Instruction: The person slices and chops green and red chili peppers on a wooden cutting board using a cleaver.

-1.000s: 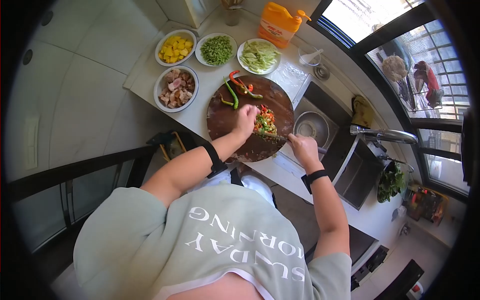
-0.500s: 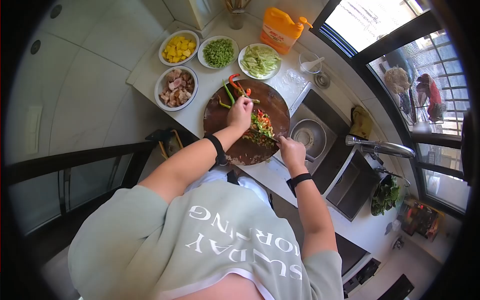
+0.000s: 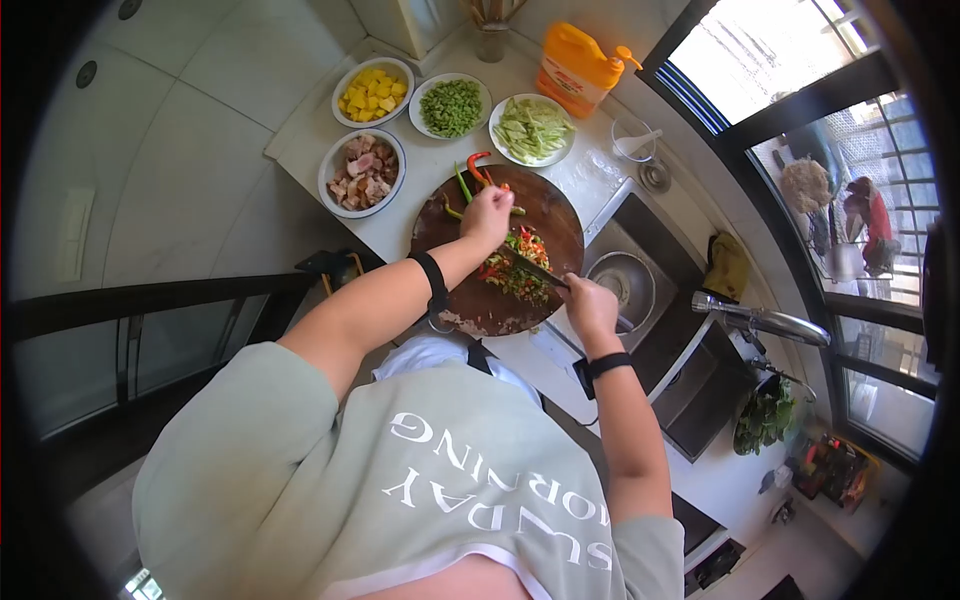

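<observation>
My right hand (image 3: 593, 303) is closed around the handle of a knife (image 3: 535, 268). Its dark blade slants over chopped red and green chili peppers (image 3: 522, 272) on a round wooden cutting board (image 3: 455, 290). My left hand (image 3: 487, 217) is closed in a pinch above the far part of the board. Whatever it holds is hidden by the fingers. Beside that hand lie whole peppers, including a red chili pepper (image 3: 477, 167) and a green chili pepper (image 3: 462, 182).
Behind the board stand a bowl of meat pieces (image 3: 326, 181), a bowl of yellow chunks (image 3: 340, 105), a plate of chopped greens (image 3: 416, 112) and a plate of pale green slices (image 3: 497, 140). An orange jug (image 3: 578, 72) is farther back. Right are a sink (image 3: 640, 222) and faucet (image 3: 760, 318).
The knife and my right hand have shifted slightly, and the blade now lies across the chopped peppers. My left hand stays closed over the far part of the board. The whole view has tilted slightly.
</observation>
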`<state>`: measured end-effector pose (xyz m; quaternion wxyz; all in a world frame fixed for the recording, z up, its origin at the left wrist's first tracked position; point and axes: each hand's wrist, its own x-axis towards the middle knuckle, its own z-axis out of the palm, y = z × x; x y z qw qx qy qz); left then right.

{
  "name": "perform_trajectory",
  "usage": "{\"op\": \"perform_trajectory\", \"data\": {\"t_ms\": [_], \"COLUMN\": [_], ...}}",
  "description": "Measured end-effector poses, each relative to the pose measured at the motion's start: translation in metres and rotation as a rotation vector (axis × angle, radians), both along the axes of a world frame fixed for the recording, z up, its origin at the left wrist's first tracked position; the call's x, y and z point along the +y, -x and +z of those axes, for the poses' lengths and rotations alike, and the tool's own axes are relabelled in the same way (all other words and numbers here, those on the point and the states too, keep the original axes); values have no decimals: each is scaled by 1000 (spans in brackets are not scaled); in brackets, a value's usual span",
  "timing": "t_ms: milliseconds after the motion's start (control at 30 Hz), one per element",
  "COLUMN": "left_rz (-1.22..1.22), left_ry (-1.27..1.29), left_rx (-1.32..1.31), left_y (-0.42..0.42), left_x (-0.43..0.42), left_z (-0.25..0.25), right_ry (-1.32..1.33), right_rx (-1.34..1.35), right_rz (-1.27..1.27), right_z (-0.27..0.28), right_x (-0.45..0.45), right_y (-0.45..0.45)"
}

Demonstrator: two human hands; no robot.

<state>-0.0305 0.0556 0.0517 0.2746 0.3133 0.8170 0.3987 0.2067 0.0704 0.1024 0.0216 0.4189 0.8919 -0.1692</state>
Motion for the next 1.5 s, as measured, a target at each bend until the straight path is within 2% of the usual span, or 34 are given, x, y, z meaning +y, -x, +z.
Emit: {"op": "perform_trajectory", "data": {"t_ms": [67,133,167,267,333,400,433,467,533,567,600,633,667,733,833,933,1000,1033,1067,1133,1167,1233,1333,1400,1500], "left_rz": [-8,-50,1,-20,86,168,149,153,-181,-367,-367,-504,-642,-633,-601,-729,-859,-934,-936,-1080,-1081,-1108,-1058,-1044,-813], "left_ry": [-207,-69,-150,-99,-96,-257,-247,-233,-288,-184,-186,-185,-183,-154,-162,-145,-389,-433,-437,-266,-267,-60,-142,-130,-295], "left_rx": [-79,114,128,65,17,16,190,200,479,548,547,587,624,670,791,879,903,927,923,899,899,801,838,775,724], "left_y": [-11,-21,-13,8,32,73,89,99,110,110,109,107,105,101,105,115,120,121,122,123,121,112,92,87,80], "left_x": [8,7,8,12,13,0,-11,-25,-42,-51,-56,-62,-68,-71,-62,-47,-34,-26,-23,-20,-22,-33,-55,-51,-18], "left_z": [27,9,-3,-26,-5,16,23,21,13,7,4,1,-4,-11,-21,-18,-7,0,-1,-5,-6,-6,-2,9,23], "right_ry": [34,0,-58,-89,-34,-13,58,124,147,166,189,201,205,321,303,291,291,283,277,289,301,275,283,321,366], "right_rx": [135,117,65,-31,19,139,98,51,70,133,194,324,318,344,310,323,353,356,359,359,364,365,397,423,444], "right_rz": [-106,-100,-94,-66,-72,-135,-203,-271,-321,-370,-419,-417,-420,-450,-461,-466,-479,-491,-500,-522,-542,-532,-555,-586,-656], "right_z": [-8,-15,-16,-7,-3,16,25,33,35,32,28,22,19,21,30,32,33,35,36,35,35,37,41,39,43], "right_x": [-6,-6,-7,-8,-5,-11,-14,-16,-21,-25,-29,-33,-37,-41,-47,-51,-53,-54,-56,-58,-59,-62,-64,-65,-62], "right_y": [-10,-5,3,7,-3,-11,-13,-15,-15,-13,-11,-7,-6,6,14,15,14,14,14,15,16,18,18,14,6]}}
